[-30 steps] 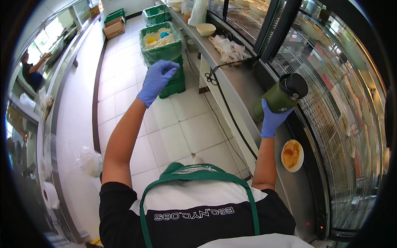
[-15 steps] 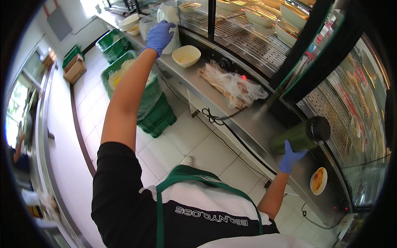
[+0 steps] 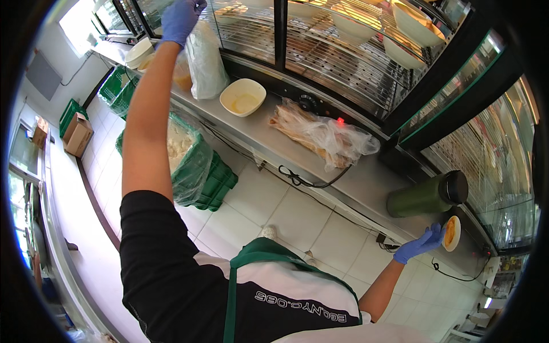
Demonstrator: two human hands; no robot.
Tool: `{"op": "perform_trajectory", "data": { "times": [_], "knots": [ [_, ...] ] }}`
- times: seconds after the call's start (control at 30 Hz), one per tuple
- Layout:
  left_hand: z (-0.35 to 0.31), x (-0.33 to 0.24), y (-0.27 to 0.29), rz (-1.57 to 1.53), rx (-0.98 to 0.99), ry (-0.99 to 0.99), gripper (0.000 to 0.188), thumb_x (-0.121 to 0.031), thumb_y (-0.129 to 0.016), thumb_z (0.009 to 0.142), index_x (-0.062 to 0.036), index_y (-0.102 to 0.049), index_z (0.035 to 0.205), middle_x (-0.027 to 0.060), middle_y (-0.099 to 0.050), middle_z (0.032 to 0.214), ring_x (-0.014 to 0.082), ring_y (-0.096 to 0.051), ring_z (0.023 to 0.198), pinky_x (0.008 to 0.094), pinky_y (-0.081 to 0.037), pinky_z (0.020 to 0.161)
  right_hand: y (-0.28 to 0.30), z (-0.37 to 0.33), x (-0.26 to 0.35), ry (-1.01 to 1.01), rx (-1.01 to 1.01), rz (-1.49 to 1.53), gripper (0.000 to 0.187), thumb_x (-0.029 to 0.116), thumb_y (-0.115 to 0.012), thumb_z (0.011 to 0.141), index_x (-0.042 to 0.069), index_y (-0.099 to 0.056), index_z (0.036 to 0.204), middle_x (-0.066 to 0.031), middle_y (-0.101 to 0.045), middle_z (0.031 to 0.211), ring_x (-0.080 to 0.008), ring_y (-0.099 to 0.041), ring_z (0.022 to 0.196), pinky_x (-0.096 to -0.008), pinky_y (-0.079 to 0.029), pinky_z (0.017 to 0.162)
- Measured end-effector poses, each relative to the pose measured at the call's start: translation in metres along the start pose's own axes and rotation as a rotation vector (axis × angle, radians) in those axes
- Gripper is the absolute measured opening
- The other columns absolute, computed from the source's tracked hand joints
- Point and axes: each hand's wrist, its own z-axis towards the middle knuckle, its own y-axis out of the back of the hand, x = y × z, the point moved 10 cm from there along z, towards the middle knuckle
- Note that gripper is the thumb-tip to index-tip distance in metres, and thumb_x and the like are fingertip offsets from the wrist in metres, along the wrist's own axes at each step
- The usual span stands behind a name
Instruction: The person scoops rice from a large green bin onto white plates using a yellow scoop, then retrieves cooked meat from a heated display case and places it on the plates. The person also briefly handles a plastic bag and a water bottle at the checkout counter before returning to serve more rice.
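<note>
My left hand [image 3: 180, 24], in a blue glove, is raised at the upper left, above a white plastic bag [image 3: 206, 66] standing on the steel counter. Its fingers are curled together near the bag's top; what they hold, if anything, is hidden. At the counter's right end, my blue-gloved right hand [image 3: 421, 244] grips the near side of a small white bowl [image 3: 452, 233] of orange-brown food, which is tilted. A green bottle [image 3: 420, 195] with a black lid stands just beyond that hand. Between my hands lie a pale square bowl [image 3: 243, 97] and clear-bagged brownish food [image 3: 317, 131].
A glass-fronted display case [image 3: 337, 68] with bowls on racks lines the counter's back. A looped black cable [image 3: 297, 176] hangs over the steel counter [image 3: 366, 183]'s front edge. Below stand green crates [image 3: 214, 186], one lined with plastic. A cardboard box [image 3: 77, 136] is farther left.
My right hand has left the green bottle and taken hold of the small food bowl, shifting and tilting it. My left hand has risen and moved farther out over the plastic bag.
</note>
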Motion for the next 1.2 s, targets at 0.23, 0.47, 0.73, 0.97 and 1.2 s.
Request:
{"op": "perform_trajectory", "data": {
  "times": [0.23,0.47,0.73,0.97,1.2],
  "knots": [
    [-0.039,-0.036,-0.086,0.449,0.393,-0.390,0.032,-0.024,-0.069,0.074,-0.0220,-0.067,0.106,0.0057,-0.064,0.102,0.0285,-0.061,0.097,0.0457,-0.044,0.086,0.036,-0.005,-0.001,-0.097,0.038,-0.048,0.038,0.008,-0.050,0.092,-0.001,-0.043,0.128,-0.0149,-0.053,0.119,-0.0212,-0.053,0.105,-0.0326,-0.043,0.090],
    [0.023,-0.004,0.015,-0.176,-0.182,-0.118,0.021,-0.027,-0.060,0.084,-0.0114,-0.071,0.092,0.0112,-0.066,0.095,0.0318,-0.062,0.089,0.0385,-0.048,0.079,0.126,-0.009,-0.020,-0.157,-0.050,-0.121,0.030,0.007,-0.049,0.092,-0.001,-0.050,0.121,-0.0134,-0.054,0.116,-0.0197,-0.052,0.104,-0.0332,-0.045,0.088],
    [-0.053,-0.148,0.173,-0.071,-0.308,0.087,0.026,-0.037,-0.054,0.092,-0.0129,-0.062,0.094,0.0160,-0.064,0.078,0.0336,-0.064,0.073,0.0438,-0.049,0.064,0.236,-0.010,-0.039,-0.182,-0.190,-0.140,0.024,0.004,-0.048,0.090,-0.001,-0.054,0.113,-0.0113,-0.056,0.104,-0.0186,-0.054,0.090,-0.0314,-0.047,0.080],
    [-0.391,-0.602,0.196,-1.231,0.920,-0.314,0.012,-0.015,-0.061,0.087,-0.0057,-0.062,0.094,0.0097,-0.062,0.070,0.0150,-0.061,0.059,0.0299,-0.048,0.057,0.259,-0.041,-0.019,-0.354,0.363,0.014,0.040,0.009,-0.070,0.076,0.005,-0.057,0.114,-0.0076,-0.062,0.102,-0.0139,-0.059,0.085,-0.0285,-0.047,0.080],
    [-0.537,-0.926,0.352,-1.651,1.317,-0.982,0.014,-0.007,-0.059,0.089,-0.0009,-0.063,0.101,0.0032,-0.063,0.077,0.0084,-0.058,0.068,0.0238,-0.048,0.063,0.356,-0.032,-0.065,-0.320,0.735,-0.004,0.066,0.037,-0.074,0.075,0.010,-0.049,0.129,-0.0105,-0.046,0.134,-0.0311,-0.038,0.126,-0.0432,-0.028,0.106]
  ]
}}
